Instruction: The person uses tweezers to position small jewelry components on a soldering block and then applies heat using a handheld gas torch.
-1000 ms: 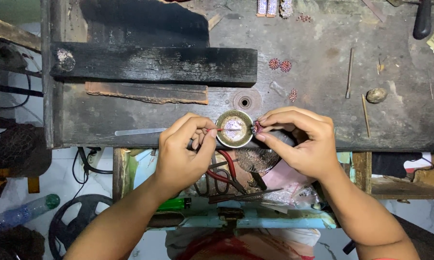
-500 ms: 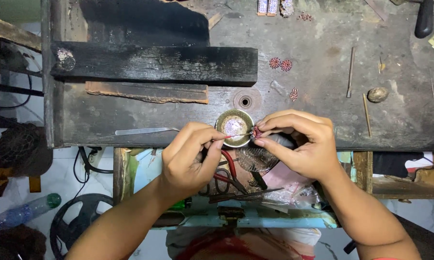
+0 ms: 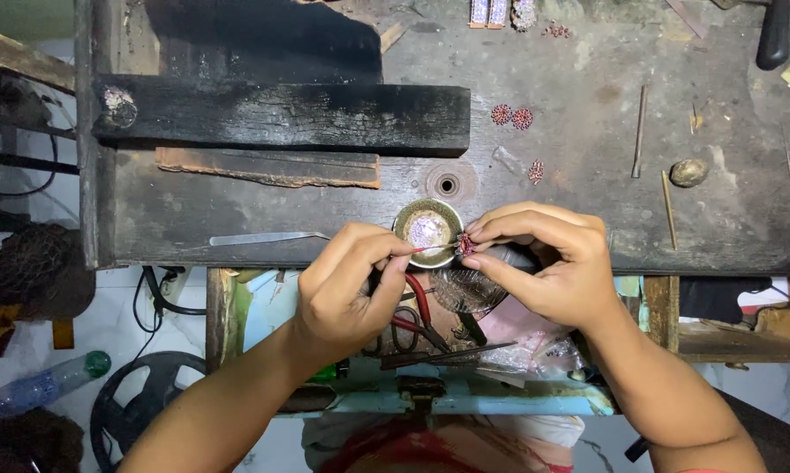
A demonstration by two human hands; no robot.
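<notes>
The small red ornament [image 3: 465, 244], pinched in the right hand [image 3: 548, 263] just beside the round dish [image 3: 427, 232] at the counter [image 3: 588, 158] edge, should be held steady while the left hand [image 3: 347, 289], gripping a thin red-tipped tool [image 3: 432, 250], works it gently.

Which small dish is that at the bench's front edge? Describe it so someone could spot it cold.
Start at the long charred black wooden block on the worn grey workbench, then drop to the bench's near edge, between the left hand and the right hand. The small round metal bowl sits there, by the left hand's thin stick. Its brassy rim and pale shiny inside mark it out.
</notes>
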